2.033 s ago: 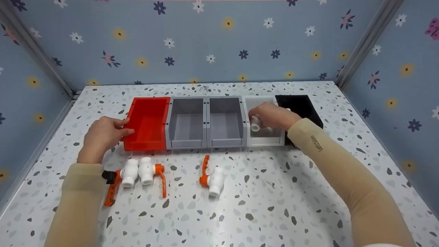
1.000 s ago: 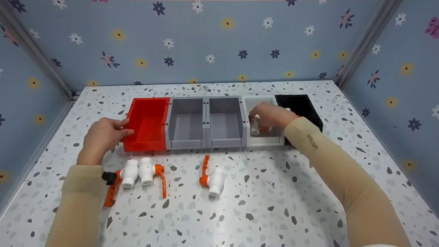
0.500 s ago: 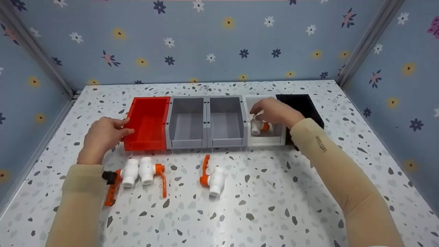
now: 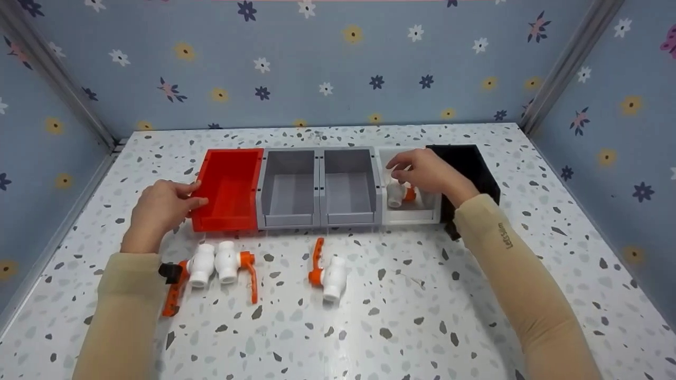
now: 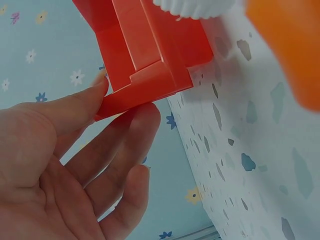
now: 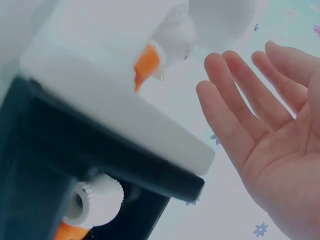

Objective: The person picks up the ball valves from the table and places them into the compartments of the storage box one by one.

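Observation:
My left hand (image 4: 158, 208) pinches the left wall of the red bin (image 4: 227, 224), thumb over the rim and fingers outside it. In the left wrist view the thumb and a fingertip press on the red bin's edge (image 5: 145, 87). Above the white bin (image 4: 409, 217), my right hand (image 4: 430, 171) hovers with loosely spread fingers and nothing in them. Beneath it, a white ball valve (image 4: 395, 195) with an orange handle lies in that bin, partly covered by the hand. The right wrist view shows another white ball valve (image 6: 102, 200) inside the black bin.
Two grey bins (image 4: 289, 220) stand between the red and white ones; the black bin (image 4: 459, 158) ends the row. In front lie a ball valve (image 4: 200, 265) by the left sleeve, a second valve (image 4: 227, 262) beside it, and a third valve (image 4: 334, 279) near the middle.
My right hand has let go of the ball valve, leaving it in the white bin, and has risen slightly with its fingers loosened. My left hand has stayed on the red bin.

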`<state>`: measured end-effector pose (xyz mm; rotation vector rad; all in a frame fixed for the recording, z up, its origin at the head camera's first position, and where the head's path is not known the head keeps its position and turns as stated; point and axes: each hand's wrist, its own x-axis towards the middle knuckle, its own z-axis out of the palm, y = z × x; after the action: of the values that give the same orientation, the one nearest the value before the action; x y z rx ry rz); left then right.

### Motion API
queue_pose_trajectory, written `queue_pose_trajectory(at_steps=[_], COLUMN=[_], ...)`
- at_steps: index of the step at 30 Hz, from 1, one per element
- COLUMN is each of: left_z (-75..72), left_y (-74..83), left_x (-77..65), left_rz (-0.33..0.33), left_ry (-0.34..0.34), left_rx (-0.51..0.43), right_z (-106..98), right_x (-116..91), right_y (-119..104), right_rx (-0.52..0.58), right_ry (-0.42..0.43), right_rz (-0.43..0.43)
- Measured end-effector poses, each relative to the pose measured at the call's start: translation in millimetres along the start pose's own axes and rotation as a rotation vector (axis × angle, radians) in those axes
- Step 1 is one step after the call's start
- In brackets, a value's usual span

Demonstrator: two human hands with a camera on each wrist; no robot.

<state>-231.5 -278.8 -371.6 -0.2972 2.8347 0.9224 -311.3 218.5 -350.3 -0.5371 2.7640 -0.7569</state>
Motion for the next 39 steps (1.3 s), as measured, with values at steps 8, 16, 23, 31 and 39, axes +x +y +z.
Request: queue_pose_trajectory(at_steps=[8, 16, 23, 31, 39], left_z=[-0.1, 1.3, 1.4, 0.8, 1.2], left_y=[0.2, -0.6, -2.5, -1.8, -0.9], left_x=[-0.8, 0.2, 1.4, 1.7, -0.4], left_rz=[-0.018, -0.022, -0.006, -0.012, -0.017], left_ry=[-0.003, -0.002, -0.001, 0.003, 0.012], left_rx=[-0.009, -0.01, -0.001, -0.002, -0.006], right_z=[7, 14, 19, 29, 45], right_x=[-11, -32, -46, -57, -64], right_y=[-3, -10, -21, -33, -46], right_rx=[0.007, 0.016, -0.034, -0.041, -0.095], right_ry=[0.03, 0.038, 0.056, 0.048, 0.014], right_rz=[-0.044, -0.168, -0.264, -0.372, -0.472])
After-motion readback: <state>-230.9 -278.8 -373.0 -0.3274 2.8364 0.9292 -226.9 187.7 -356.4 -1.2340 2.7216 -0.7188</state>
